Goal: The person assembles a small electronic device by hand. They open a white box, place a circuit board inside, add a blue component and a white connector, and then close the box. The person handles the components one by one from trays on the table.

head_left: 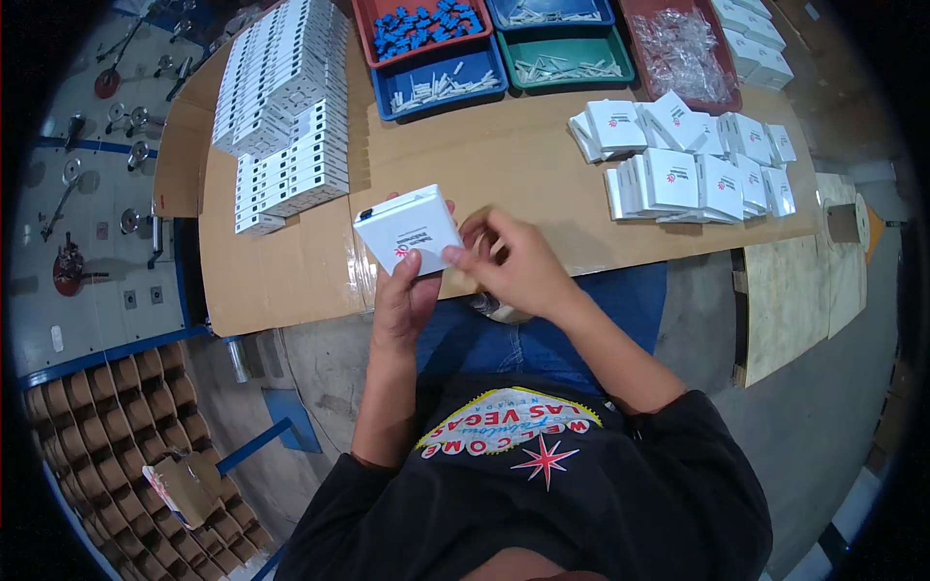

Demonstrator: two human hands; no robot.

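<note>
A flat white square box (412,232) with dark print and a small red mark tilts in my left hand (411,295), above the table's near edge. My left thumb presses on its lower front, while the other fingers are behind it. At its top left corner shows a small black part (366,214). Close to the box's right edge is my right hand (509,257), with bent fingers and the thumb tip at the box's lower right corner. Whether anything small lies between those fingers is hidden.
Tall rows of white box-shaped units (291,116) stand at left on the cardboard-covered table (484,160). Printed white boxes (668,179) lie piled at right. Behind are a red tray (371,39) of blue parts, blue (386,108) and green trays (572,85) of white pieces, and clear bags (683,58).
</note>
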